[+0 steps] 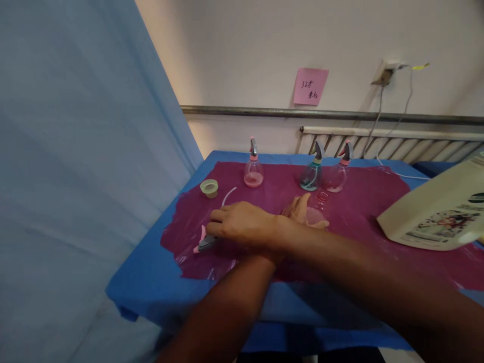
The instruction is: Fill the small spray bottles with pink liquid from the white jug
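My arms are crossed, the right forearm lying over the left. My right hand [242, 224], at the left, is closed on a grey-and-pink spray nozzle head [206, 244] low over the purple sheet. A thin white dip tube [229, 194] sticks up behind its fingers. My left hand [298, 210] reaches to the right and is wrapped around a clear pink bottle [317, 209], whose neck is uncapped. Part of the bottle is hidden by the fingers. Just left of the right hand's knuckles sits a small green cup [209, 188].
A pink spray bottle [253, 171] stands at the back; a teal spray bottle [311, 174] and another pink spray bottle [337, 176] stand farther right. A large cream jug [427, 217] leans in at the right. A blue curtain [83, 151] hangs at the left.
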Motion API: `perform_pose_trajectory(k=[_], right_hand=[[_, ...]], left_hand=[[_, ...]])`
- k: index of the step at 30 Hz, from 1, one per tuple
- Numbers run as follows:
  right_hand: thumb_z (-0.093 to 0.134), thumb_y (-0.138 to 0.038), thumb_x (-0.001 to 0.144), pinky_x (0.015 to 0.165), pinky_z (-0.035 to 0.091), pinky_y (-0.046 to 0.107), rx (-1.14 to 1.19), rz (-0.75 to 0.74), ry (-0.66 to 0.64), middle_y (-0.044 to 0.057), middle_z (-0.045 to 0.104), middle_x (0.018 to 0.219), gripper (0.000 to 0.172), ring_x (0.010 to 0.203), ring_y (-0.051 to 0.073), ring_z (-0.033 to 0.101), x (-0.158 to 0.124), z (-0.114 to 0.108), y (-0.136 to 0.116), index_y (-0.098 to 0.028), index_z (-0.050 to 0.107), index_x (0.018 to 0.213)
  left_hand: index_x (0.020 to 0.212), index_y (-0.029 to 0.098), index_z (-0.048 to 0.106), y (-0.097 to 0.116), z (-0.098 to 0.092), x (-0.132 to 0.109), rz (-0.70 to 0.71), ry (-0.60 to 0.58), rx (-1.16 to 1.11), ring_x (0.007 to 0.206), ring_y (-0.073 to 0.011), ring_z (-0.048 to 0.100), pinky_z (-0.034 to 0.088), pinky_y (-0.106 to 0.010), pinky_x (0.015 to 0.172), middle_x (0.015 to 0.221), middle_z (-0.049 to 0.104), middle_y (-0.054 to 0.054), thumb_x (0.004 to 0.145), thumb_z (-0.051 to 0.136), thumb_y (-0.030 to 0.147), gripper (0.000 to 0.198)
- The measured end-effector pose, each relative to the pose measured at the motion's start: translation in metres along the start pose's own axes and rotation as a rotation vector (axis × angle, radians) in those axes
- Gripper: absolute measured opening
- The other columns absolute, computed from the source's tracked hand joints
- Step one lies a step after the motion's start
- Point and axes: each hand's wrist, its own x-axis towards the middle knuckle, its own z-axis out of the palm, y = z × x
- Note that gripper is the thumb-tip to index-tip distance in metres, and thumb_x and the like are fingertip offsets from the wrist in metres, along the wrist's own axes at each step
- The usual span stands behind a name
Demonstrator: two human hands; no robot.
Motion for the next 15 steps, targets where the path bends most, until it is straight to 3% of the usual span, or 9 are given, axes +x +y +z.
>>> perform_pose_trajectory(k=[5,10,13,15], right_hand=[[0.051,-0.020,0.120,0.056,0.041,0.035,0.005,0.072,-0.178,0.009,0.072,0.127,0.024,0.089,0.021,0.071,0.022,0.013,0.003,-0.018,0.070,0.135],[0.047,-0.019,0.120,0.062,0.051,0.038,0.022,0.127,-0.229,0.010,0.072,0.133,0.031,0.101,0.026,0.075,0.013,0.020,0.004,-0.018,0.068,0.143],[0.049,-0.016,0.118,0.076,0.059,0.040,0.046,0.141,-0.132,0.011,0.073,0.136,0.034,0.111,0.027,0.074,-0.004,0.018,0.001,-0.018,0.068,0.147],[0.052,-0.016,0.117,0.086,0.061,0.040,0.091,0.194,0.021,0.012,0.074,0.139,0.036,0.116,0.027,0.073,-0.022,0.016,-0.002,-0.021,0.067,0.149]], left_hand=[[0.166,0.032,0.049,-0.001,0.003,0.005,-0.047,-0.004,0.011,0.150,-0.0470,0.062,0.052,-0.067,0.125,0.160,0.063,-0.017,0.079,0.098,0.047,0.101],[0.166,0.030,0.048,-0.007,0.005,0.010,-0.028,-0.008,0.053,0.150,-0.0465,0.062,0.050,-0.068,0.126,0.158,0.063,-0.017,0.075,0.099,0.046,0.106],[0.166,0.026,0.050,-0.006,0.001,0.011,-0.033,-0.019,0.051,0.150,-0.0457,0.062,0.050,-0.065,0.127,0.159,0.062,-0.018,0.074,0.100,0.044,0.107],[0.165,0.025,0.053,-0.004,-0.002,0.008,-0.031,-0.001,0.016,0.152,-0.0449,0.060,0.049,-0.065,0.129,0.160,0.062,-0.017,0.073,0.101,0.040,0.104]])
